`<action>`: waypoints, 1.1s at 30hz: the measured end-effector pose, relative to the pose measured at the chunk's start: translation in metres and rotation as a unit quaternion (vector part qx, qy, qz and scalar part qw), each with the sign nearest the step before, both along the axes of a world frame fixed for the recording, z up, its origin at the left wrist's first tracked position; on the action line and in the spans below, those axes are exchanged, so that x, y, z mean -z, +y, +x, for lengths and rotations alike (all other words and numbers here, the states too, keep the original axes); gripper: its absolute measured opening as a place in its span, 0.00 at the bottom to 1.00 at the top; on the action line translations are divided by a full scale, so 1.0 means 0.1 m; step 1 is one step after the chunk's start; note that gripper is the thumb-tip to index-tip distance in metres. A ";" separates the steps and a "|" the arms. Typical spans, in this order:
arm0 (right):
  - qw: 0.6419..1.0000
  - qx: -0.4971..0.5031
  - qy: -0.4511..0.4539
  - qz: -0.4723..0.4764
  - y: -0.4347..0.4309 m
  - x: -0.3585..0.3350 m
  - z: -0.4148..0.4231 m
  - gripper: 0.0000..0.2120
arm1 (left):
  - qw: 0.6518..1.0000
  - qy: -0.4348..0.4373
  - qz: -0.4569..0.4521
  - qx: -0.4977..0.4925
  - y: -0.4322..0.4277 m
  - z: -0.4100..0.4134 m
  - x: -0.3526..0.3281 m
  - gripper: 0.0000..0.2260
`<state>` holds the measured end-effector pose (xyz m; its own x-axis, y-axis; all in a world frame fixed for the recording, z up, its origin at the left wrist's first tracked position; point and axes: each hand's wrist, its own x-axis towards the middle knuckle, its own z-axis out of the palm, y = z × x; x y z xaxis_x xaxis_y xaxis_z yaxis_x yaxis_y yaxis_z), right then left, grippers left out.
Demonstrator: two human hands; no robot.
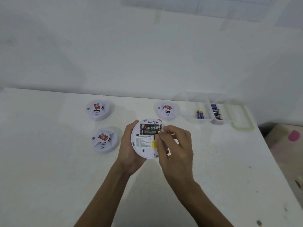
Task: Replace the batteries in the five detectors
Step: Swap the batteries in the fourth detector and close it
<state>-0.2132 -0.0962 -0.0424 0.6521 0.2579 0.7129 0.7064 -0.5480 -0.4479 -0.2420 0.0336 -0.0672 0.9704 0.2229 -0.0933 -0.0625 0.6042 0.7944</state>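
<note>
Left hand (129, 149) cupping upturned detector (144, 145) by its rim, right hand (177, 145) pinching battery (150, 128) end

print on detector (144, 145) too small to read, pink object (294, 135) blurred

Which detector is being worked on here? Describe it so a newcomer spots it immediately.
On the white table, look at the middle, where the left hand holds a detector. It alone is turned back-up, showing black batteries; the three others lie face-up with red stickers.
</note>
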 end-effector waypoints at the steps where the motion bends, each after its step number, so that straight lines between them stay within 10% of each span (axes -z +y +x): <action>1: 1.000 -0.006 -0.001 -0.012 -0.01 0.00 0.00 0.19 | 1.000 0.003 0.005 0.001 0.01 0.01 0.02 0.30; 15: 0.972 -0.012 0.223 0.078 -0.45 -0.04 0.19 0.06 | 0.968 -0.012 -0.203 0.145 -0.10 0.00 0.01 0.26; 26: 0.846 0.143 0.449 -0.251 -0.73 0.52 0.43 0.28 | 0.945 -0.015 -0.247 0.212 -0.15 0.02 0.08 0.26; 33: 0.836 0.166 0.451 -0.265 -0.72 0.74 0.45 0.32 | 0.935 -0.010 -0.266 0.233 -0.12 0.04 0.16 0.27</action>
<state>-0.1684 -0.1681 -0.1166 0.9613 0.0794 -0.2638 -0.0185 -0.9369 -0.3491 -0.2377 0.0218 -0.0828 0.9536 -0.2967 -0.0511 0.2937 0.8796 0.3742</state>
